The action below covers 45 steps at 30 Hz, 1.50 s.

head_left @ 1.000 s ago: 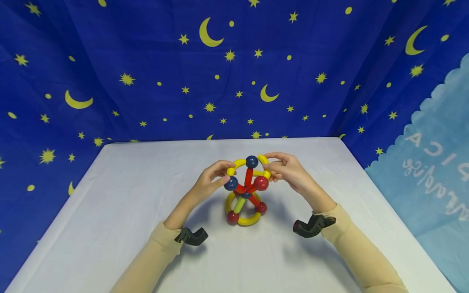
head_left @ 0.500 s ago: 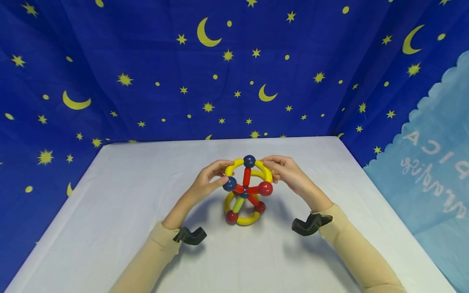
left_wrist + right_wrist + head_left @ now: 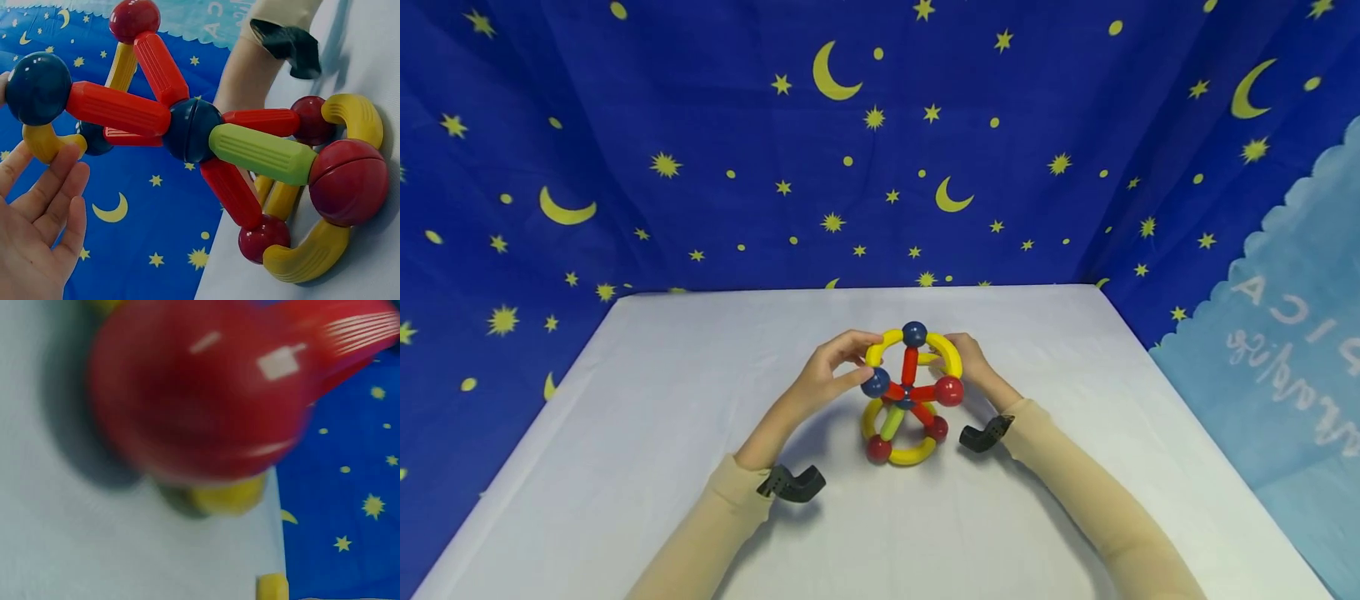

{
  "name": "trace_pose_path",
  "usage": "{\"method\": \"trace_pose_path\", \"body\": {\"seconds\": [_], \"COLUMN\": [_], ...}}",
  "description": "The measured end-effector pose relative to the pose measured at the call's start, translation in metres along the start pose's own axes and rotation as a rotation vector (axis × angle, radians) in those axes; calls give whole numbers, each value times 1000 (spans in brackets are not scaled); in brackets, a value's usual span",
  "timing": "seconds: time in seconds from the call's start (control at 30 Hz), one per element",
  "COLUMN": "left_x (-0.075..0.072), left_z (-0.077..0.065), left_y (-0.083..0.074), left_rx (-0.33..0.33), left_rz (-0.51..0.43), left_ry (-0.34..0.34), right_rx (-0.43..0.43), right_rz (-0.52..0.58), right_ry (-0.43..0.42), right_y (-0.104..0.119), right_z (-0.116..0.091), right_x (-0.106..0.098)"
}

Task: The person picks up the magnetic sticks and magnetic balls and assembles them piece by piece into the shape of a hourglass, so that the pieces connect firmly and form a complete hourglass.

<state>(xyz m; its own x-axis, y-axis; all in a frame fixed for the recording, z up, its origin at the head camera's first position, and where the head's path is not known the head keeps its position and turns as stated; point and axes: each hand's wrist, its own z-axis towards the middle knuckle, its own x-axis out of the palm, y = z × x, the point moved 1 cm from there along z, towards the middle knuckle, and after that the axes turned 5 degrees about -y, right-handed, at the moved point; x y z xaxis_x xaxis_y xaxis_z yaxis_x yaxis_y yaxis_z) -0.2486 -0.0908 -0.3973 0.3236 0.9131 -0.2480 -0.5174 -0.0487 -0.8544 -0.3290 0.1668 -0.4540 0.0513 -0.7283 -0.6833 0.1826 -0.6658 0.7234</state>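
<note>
A ball-and-stick construction toy (image 3: 910,356) stands on the white table. Its upper ring has yellow curved sticks (image 3: 952,360), a blue ball (image 3: 914,334) and a red ball (image 3: 949,391). Straight red sticks (image 3: 119,109) and a green stick (image 3: 265,153) meet at a blue hub ball (image 3: 192,130). My left hand (image 3: 831,367) pinches the ring's left side, thumb at a blue ball (image 3: 876,382) and fingers on a yellow curved stick (image 3: 44,142). Behind the ring's right side is my right hand (image 3: 972,358), its fingers mostly hidden. The right wrist view shows a blurred red ball (image 3: 200,394), no hand.
The lower ring, with red balls (image 3: 879,451) and yellow curved sticks (image 3: 913,453), rests on the white tabletop (image 3: 895,533). A blue star-and-moon cloth (image 3: 737,125) hangs behind, and a light-blue lettered cloth (image 3: 1285,333) hangs at the right. Each wrist carries a black camera mount (image 3: 793,484).
My right hand has left the front right yellow curved stick and moved down and inward behind the ring. The front red ball has swung slightly right and down. My left hand keeps its hold.
</note>
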Motion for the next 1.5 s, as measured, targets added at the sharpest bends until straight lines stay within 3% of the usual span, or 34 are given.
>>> {"method": "trace_pose_path", "body": {"seconds": [0.1,0.2,0.3,0.4,0.53,0.7,0.87,1.0,1.23,1.5], "left_x": [2,3,5,4,2,-1,-1,3,4,3], "left_z": [0,0,0,-1,-3,-4,-3,-2,-2,-3], "left_y": [0,-1,-2,-2,-3,-5,-2,-1,-2,-4], "left_rx": [7,3,3,13,28,31,35,37,26,39], "left_rz": [4,15,19,23,32,37,27,9,13,11], "left_ry": [3,2,-2,-8,-17,-21,-22,-8,8,8], "right_rx": [-31,63,210,300,328,306,255,273,334,345], "right_rz": [-46,-44,65,232,400,536,618,703,860,935], "right_ry": [-15,-12,2,17,32,11,2,24,44,-12], "right_y": [-1,0,1,4,15,46,79,99,111,123], "right_z": [-2,-9,-22,-41,-72,-119,-156,-169,-165,-157], "right_x": [-1,-10,-25,-42,-64,-76,-66,-52,-31,-15]}}
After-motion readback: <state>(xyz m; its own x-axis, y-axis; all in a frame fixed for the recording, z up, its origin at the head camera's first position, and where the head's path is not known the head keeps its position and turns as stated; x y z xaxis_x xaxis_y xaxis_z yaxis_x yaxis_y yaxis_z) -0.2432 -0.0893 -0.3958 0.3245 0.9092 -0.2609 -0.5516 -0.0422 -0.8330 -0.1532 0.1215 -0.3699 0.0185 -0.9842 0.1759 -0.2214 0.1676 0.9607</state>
